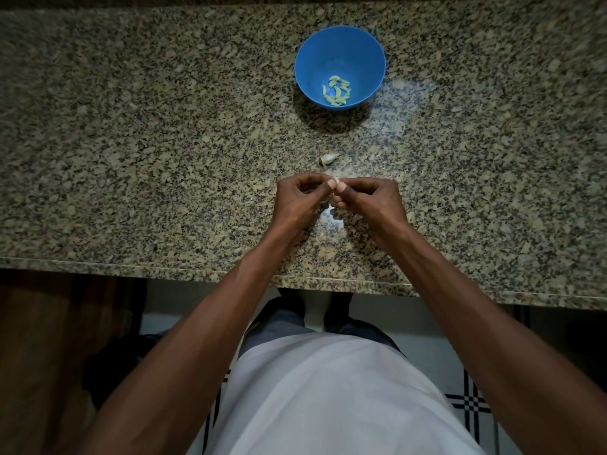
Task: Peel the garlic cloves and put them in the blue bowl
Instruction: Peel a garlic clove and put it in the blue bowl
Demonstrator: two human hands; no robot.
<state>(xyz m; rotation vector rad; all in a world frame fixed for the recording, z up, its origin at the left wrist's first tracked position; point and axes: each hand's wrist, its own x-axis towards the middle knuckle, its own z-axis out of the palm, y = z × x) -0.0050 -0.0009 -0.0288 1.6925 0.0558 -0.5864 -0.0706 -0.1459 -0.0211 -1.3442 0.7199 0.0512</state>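
A blue bowl (339, 47) stands at the back middle of the granite counter, with several peeled garlic cloves (337, 90) in its bottom. An unpeeled clove (328, 159) lies on the counter between the bowl and my hands. My left hand (302, 198) and my right hand (368, 200) meet above the counter, and both pinch one small garlic clove (336, 182) between thumbs and fingertips. Most of that clove is hidden by my fingers. A scrap of white garlic skin (329, 210) lies on the counter just below my hands.
The speckled granite counter (131, 142) stretches wide to the left and right of the bowl. Its front edge (164, 269) runs across the frame below my wrists. My white shirt and a tiled floor show beneath it.
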